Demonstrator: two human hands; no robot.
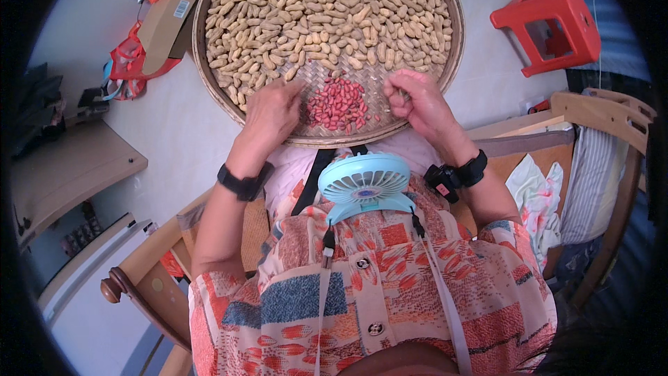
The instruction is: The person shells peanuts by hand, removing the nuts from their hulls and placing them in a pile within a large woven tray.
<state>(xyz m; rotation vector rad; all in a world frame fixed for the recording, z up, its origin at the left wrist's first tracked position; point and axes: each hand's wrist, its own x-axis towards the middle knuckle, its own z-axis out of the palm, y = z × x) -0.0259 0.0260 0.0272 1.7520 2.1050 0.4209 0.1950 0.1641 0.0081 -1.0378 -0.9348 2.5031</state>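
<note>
A round woven bamboo tray (376, 91) rests across my lap, with unshelled peanuts (323, 5) spread thickly over its far part. Shelled red-skinned peanut kernels (339, 104) lie in a small heap near the tray's front rim. Left of the heap, my left hand (275, 107) is over the tray, back upward; its fingertips are turned down and hidden, so what it may hold does not show. On the heap's right, my right hand (415, 95) is raised over the weave with curled fingers. Something small and pale may be between them, but I cannot make it out.
A light-blue neck fan (365, 180) hangs at my chest. The floor at right bears a red plastic stool (553, 28); at left are a cardboard box (169, 26) and a red bag (128, 57). A wooden bench (151, 261) is under me, with a stained cloth (535, 203) on it.
</note>
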